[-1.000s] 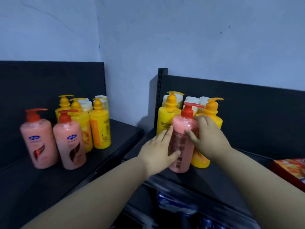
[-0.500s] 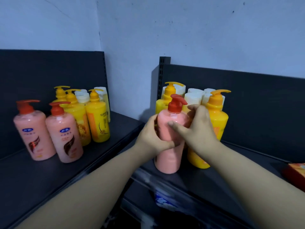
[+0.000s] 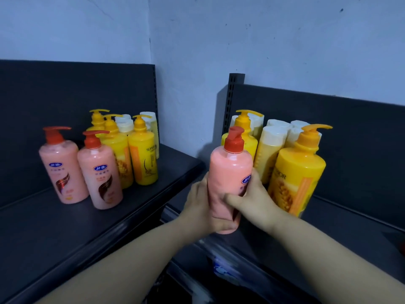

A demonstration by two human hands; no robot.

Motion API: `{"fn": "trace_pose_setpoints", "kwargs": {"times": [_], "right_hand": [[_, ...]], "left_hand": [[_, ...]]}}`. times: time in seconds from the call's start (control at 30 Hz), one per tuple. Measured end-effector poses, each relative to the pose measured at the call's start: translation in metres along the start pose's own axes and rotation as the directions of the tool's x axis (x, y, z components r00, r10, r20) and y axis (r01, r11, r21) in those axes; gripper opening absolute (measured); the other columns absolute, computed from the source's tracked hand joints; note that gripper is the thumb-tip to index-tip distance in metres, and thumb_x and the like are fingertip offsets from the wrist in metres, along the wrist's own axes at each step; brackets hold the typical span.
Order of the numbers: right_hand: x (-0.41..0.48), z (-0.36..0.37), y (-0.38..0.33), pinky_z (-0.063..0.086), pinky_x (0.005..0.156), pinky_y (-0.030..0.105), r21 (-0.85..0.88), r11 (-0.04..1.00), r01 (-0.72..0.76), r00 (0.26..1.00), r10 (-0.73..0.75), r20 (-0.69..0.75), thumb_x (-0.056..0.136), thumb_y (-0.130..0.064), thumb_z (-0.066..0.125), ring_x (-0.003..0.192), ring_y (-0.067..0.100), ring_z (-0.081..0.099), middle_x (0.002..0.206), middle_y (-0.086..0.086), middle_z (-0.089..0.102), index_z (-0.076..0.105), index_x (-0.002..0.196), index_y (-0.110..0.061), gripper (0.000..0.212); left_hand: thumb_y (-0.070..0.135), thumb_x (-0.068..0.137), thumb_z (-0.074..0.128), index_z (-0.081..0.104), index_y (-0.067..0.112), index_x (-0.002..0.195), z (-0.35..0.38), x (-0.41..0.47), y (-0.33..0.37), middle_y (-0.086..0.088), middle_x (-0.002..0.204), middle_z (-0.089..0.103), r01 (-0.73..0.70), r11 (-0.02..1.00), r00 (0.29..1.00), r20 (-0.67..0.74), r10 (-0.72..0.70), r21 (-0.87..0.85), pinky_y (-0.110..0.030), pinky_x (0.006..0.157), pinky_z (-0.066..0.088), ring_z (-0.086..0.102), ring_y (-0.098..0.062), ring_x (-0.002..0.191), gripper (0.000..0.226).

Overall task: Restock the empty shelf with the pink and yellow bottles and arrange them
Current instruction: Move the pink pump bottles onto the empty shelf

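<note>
Both hands, left hand and right hand, are wrapped around 1 pink bottle at the front left corner of the right shelf. It may knock the yellow bottle just beside it.

Held bottle: I saw a pink bottle with a red pump, upright between both hands.
Left hand: my grip wrapped its lower left side.
Right hand: my grip pressed the label side, thumb across the front.
Right shelf: a large yellow bottle stood just beside the right hand, pale-capped bottles behind it.
Left shelf: I saw two pink bottles in front, yellow pump bottles behind.
</note>
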State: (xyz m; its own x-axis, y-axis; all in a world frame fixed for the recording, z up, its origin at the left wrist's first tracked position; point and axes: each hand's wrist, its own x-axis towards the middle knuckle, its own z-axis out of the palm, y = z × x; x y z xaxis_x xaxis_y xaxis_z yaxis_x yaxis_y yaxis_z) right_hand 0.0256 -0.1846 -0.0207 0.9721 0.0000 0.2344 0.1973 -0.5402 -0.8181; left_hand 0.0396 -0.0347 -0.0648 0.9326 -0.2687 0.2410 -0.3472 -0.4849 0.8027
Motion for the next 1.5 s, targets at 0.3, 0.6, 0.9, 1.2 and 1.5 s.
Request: {"fn": "trace_pose_setpoints", "kwargs": {"times": [0.3, 0.6, 0.9, 1.2, 1.5], "right_hand": [[-0.005, -0.005, 0.021, 0.046, 0.092, 0.028, 0.117, 0.993, -0.029, 0.993, 0.015, 0.117, 0.056, -0.029, 0.089, 0.115, 0.010, 0.052, 0.121, -0.007, 0.051, 0.030, 0.131, -0.024, 0.095], [-0.012, 0.018, -0.026, 0.046, 0.094, 0.037, -0.125, 0.970, 0.210, 0.977, -0.212, -0.003, 0.033, -0.062, 0.080, 0.108, 0.011, 0.047, 0.110, -0.006, 0.045, 0.042, 0.123, -0.029, 0.104], [-0.024, 0.119, -0.142, 0.055, 0.081, 0.038, 0.188, 0.916, 0.354, 0.904, -0.387, 0.184, 0.036, -0.059, 0.087, 0.102, 0.011, 0.063, 0.109, -0.001, 0.063, 0.052, 0.115, -0.027, 0.092], [-0.148, 0.281, -0.290, 0.053, 0.083, 0.031, 0.442, 0.824, 0.353, 0.702, -0.546, 0.457, 0.044, -0.037, 0.090, 0.098, 0.004, 0.060, 0.108, -0.012, 0.061, 0.040, 0.114, -0.027, 0.087], [-0.307, 0.407, -0.399, 0.052, 0.088, 0.033, 0.583, 0.745, 0.325, 0.369, -0.667, 0.647, 0.044, -0.037, 0.090, 0.102, 0.007, 0.059, 0.111, -0.013, 0.058, 0.037, 0.117, -0.028, 0.090]], "left_hand": [[0.041, 0.047, 0.090, 0.041, 0.040, 0.121, -0.006, -0.004, -0.010, 0.013, 0.119, 0.060, 0.104, 0.943, 0.995, 0.024, -0.102, -0.317, -0.033, 0.093, 0.051, 0.059, -0.001, 0.108, 0.089], [0.027, 0.042, 0.084, 0.061, 0.032, 0.093, -0.029, -0.022, 0.013, 0.005, 0.087, 0.071, -0.014, 0.990, 0.972, -0.234, -0.020, -0.143, -0.038, 0.072, 0.058, 0.067, -0.006, 0.086, 0.056], [0.007, 0.058, 0.084, 0.064, 0.031, 0.091, -0.166, -0.125, 0.018, 0.017, 0.088, 0.072, 0.016, 0.997, 0.861, -0.505, -0.056, -0.081, -0.019, 0.069, 0.054, 0.066, 0.005, 0.084, 0.045], [0.016, 0.059, 0.077, 0.063, 0.021, 0.098, -0.313, -0.337, 0.000, 0.001, 0.089, 0.072, 0.280, 0.960, 0.714, -0.670, -0.205, 0.005, -0.044, 0.075, 0.057, 0.069, -0.014, 0.085, 0.041], [0.016, 0.060, 0.083, 0.062, 0.028, 0.097, -0.380, -0.555, 0.005, 0.008, 0.092, 0.072, 0.505, 0.863, 0.403, -0.878, -0.256, -0.020, -0.031, 0.076, 0.056, 0.068, -0.006, 0.085, 0.044]]}}
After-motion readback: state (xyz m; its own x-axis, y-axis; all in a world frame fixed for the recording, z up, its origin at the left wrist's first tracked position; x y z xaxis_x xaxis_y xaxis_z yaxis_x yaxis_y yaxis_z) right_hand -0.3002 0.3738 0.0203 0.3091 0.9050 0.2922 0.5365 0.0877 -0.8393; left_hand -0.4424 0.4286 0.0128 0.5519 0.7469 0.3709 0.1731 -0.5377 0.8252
